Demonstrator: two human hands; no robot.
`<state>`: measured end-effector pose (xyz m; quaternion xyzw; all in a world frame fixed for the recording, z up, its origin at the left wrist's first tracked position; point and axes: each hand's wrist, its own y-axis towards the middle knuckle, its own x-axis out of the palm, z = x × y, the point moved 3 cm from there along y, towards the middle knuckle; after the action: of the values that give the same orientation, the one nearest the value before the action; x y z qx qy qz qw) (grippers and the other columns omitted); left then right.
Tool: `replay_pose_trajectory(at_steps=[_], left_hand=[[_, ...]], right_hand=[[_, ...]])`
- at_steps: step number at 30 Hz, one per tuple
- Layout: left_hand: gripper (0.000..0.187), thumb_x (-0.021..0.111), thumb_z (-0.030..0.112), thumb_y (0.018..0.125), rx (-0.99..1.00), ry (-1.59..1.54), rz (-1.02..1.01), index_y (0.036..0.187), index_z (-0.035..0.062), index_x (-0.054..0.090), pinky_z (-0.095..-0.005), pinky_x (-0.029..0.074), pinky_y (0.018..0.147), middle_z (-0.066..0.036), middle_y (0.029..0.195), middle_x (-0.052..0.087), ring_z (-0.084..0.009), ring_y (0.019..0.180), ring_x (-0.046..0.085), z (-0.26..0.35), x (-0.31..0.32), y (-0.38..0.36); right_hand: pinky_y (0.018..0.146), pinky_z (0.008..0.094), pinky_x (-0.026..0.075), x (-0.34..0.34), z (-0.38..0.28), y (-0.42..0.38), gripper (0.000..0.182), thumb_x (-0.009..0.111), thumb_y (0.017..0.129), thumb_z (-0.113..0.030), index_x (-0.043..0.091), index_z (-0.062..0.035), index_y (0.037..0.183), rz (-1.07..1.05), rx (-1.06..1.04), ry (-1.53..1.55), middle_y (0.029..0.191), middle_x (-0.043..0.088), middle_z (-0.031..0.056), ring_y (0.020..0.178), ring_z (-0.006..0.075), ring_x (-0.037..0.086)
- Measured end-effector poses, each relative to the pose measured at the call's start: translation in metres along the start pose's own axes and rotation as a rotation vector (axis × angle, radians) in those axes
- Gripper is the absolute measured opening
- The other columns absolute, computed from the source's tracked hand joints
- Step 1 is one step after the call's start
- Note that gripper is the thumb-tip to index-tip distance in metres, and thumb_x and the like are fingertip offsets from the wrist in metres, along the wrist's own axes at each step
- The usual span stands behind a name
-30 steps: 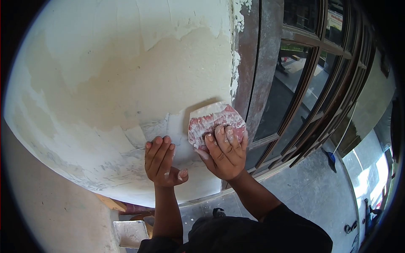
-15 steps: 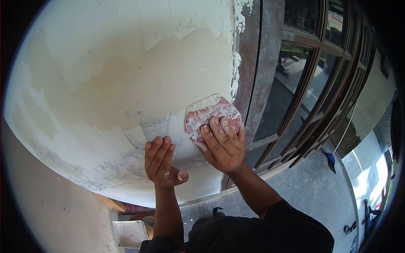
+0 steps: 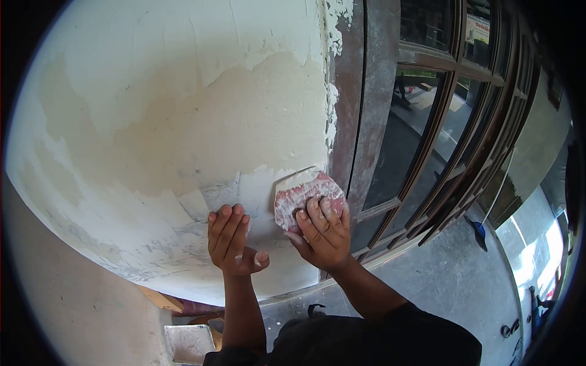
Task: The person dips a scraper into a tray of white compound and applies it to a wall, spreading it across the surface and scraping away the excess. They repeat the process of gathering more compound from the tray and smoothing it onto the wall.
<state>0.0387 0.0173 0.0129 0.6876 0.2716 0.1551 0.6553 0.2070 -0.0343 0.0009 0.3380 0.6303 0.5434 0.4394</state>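
Note:
My right hand (image 3: 323, 235) grips a red putty scraper (image 3: 308, 198) smeared with white filler, its fingers spread over the face of the blade. The scraper's pale far edge lies against the wall (image 3: 256, 116), close to the brown door frame (image 3: 345, 122). Left of it, my left hand (image 3: 231, 241) is held up before the wall, fingers stretched out side by side and thumb apart, with nothing visible in it. White filler marks both thumbs. Around the hands the wall shows fresh white filler below and bare beige patches above.
Glazed brown door panels (image 3: 421, 122) stand to the right of the wall. On the floor at lower left sits an open container (image 3: 188, 343) with white residue, beside a piece of wood (image 3: 160, 299). A blue-headed broom or dustpan (image 3: 477, 232) lies at right on the grey floor.
My right hand and the scraper have moved down along the wall, staying near the door frame. My left hand is nearly where it was. The view has shifted slightly.

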Motion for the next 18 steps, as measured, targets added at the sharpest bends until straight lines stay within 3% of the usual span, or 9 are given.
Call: replay_pose_trajectory(at_steps=[5, 8, 10, 18], left_hand=[[0.057, 0.040, 0.043, 0.090, 0.006, 0.014, -0.005, 0.097, -0.0089, 0.061, -0.0517, 0.035, 0.103, -0.022, 0.102, 0.065, -0.0377, 0.109, 0.058, 0.001, 0.001, 0.000], [0.057, 0.040, 0.044, 0.090, 0.012, 0.018, -0.005, 0.097, -0.0088, 0.061, -0.0519, 0.035, 0.103, -0.022, 0.103, 0.065, -0.0375, 0.109, 0.058, 0.002, 0.000, -0.001], [0.048, 0.047, 0.040, 0.084, -0.034, -0.028, 0.056, 0.095, -0.0024, 0.066, -0.0448, 0.034, 0.105, -0.016, 0.102, 0.067, -0.0307, 0.108, 0.059, 0.000, 0.001, -0.001], [0.048, 0.047, 0.040, 0.084, -0.024, -0.015, 0.060, 0.095, -0.0022, 0.066, -0.0448, 0.035, 0.105, -0.016, 0.103, 0.067, -0.0306, 0.108, 0.059, 0.001, 0.002, 0.000]], right_hand=[[0.100, 0.0497, 0.033, -0.003, 0.005, 0.039, 0.045, 0.076, 0.072, -0.025, 0.065, -0.0054, 0.110, 0.085, -0.019, -0.008, 0.117, 0.062, 0.0138, 0.117, 0.0278, 0.053], [0.101, 0.0497, 0.032, 0.005, 0.008, 0.025, 0.045, 0.076, 0.072, -0.026, 0.065, -0.0055, 0.111, 0.027, 0.022, -0.016, 0.117, 0.062, 0.0140, 0.116, 0.0278, 0.053], [0.101, 0.0499, 0.032, 0.003, 0.001, 0.007, 0.045, 0.076, 0.071, -0.025, 0.065, -0.0055, 0.111, 0.008, 0.029, 0.006, 0.118, 0.062, 0.0143, 0.115, 0.0280, 0.054], [0.102, 0.0498, 0.032, 0.003, 0.007, 0.029, 0.044, 0.076, 0.072, -0.026, 0.065, -0.0047, 0.109, 0.043, 0.088, -0.005, 0.119, 0.061, 0.0149, 0.117, 0.0288, 0.052]])
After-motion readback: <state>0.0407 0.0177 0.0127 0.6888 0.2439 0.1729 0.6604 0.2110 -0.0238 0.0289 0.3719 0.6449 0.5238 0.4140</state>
